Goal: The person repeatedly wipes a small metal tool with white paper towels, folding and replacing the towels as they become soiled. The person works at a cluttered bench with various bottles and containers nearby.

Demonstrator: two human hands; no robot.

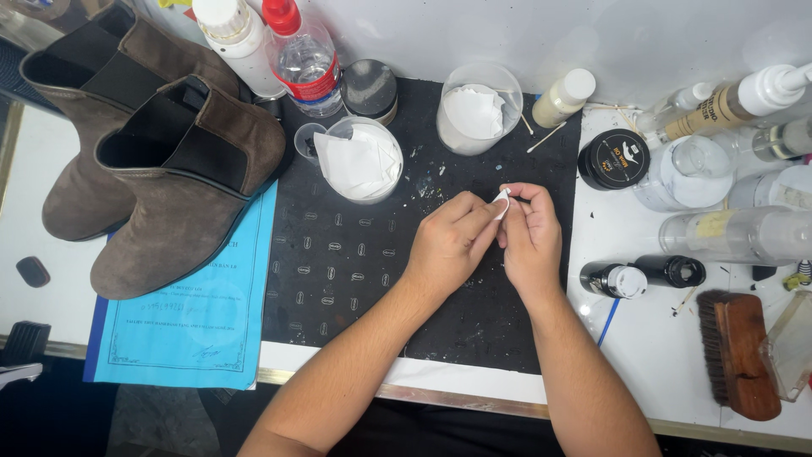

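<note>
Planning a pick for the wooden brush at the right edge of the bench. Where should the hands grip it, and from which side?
Grip the wooden brush across its brown wooden back, from above. It lies with the back showing and the dark bristles along its left edge, so the long sides are the likely grip faces. A clear container crowds its right side, so come straight down or from the near end. Both hands are pinching a small white piece.

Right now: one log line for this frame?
left hand: pinching white scrap | right hand: pinching same scrap | over black mat | suede boots: untouched, left
</note>
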